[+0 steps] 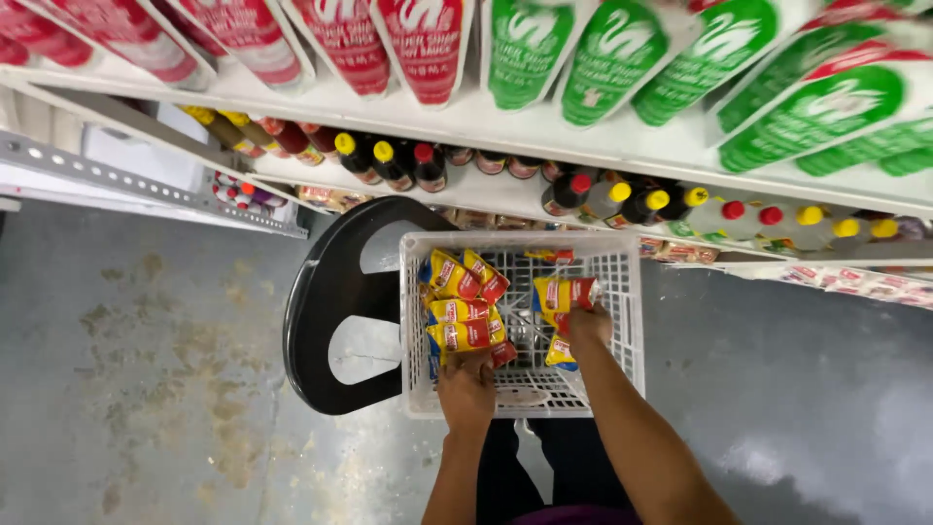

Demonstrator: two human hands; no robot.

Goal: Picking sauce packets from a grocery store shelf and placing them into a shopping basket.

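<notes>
White crate (622,292) open on top; yellow-red packets (462,311) crowd its left side, middle mesh floor mostly bare. Black chair back (321,311) blocks the left, shelf edge (583,209) with sauce bottles (622,199) probably overhangs the far rim.

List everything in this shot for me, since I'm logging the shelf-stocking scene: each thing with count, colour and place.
crate: one, white plastic lattice, centre, on the black chair
sachets: several, yellow and red, stacked in the crate's left half, a few more on its right side
chair: one, black, under and left of the crate
bottles: many, dark, with yellow or red caps, on the lower shelf
red pouches: several, top shelf, left
green pouches: several, top shelf, right
floor: grey concrete, stained
left hand: on the sachet stack
right hand: holding a sachet
</notes>
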